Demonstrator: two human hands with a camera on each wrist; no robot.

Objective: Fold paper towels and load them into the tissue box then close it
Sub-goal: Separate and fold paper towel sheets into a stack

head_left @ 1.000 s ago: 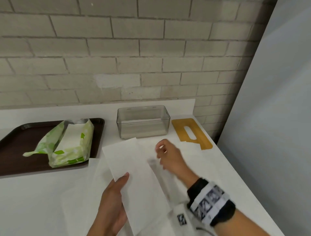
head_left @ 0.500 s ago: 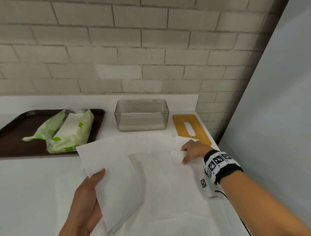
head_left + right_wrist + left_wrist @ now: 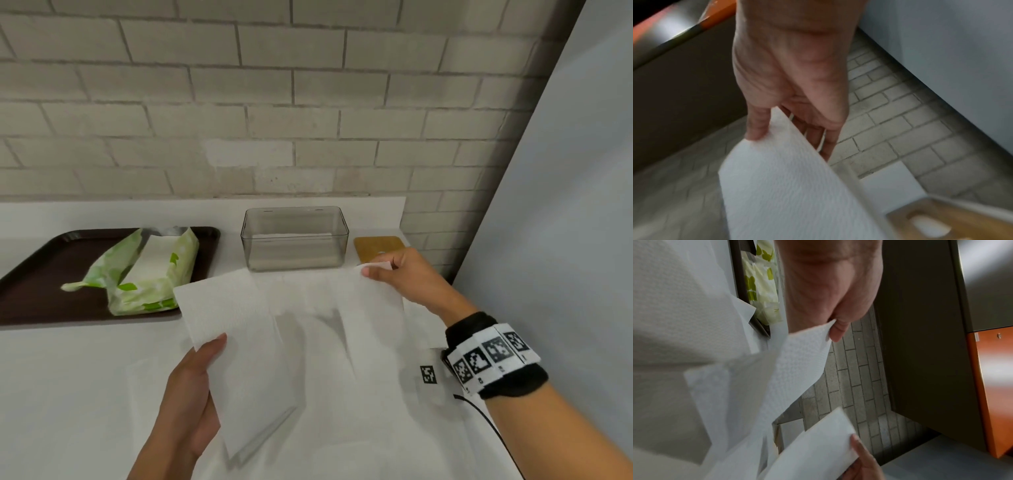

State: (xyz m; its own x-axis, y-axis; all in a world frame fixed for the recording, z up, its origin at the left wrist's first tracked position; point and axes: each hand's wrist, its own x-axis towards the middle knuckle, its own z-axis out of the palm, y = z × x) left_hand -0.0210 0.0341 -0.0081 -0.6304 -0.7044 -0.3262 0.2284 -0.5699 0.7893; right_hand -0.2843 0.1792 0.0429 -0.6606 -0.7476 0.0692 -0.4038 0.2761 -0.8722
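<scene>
My left hand grips a folded white paper towel by its near left edge, thumb on top, lifted off the counter. My right hand pinches the far corner of another white paper towel and holds it raised; in the right wrist view the thumb and fingers clamp that towel. The clear tissue box stands open at the back by the wall, with white towels in its bottom. Its wooden slotted lid lies flat to the right, partly hidden behind my right hand.
A dark brown tray at the back left holds a torn green-and-white towel packet. More white sheets lie spread on the white counter under my hands. A brick wall runs behind; a grey panel closes off the right side.
My right hand has moved from the middle of the sheets to the far right, taken hold of a towel corner and lifted it. The left hand has swung its folded towel leftward.
</scene>
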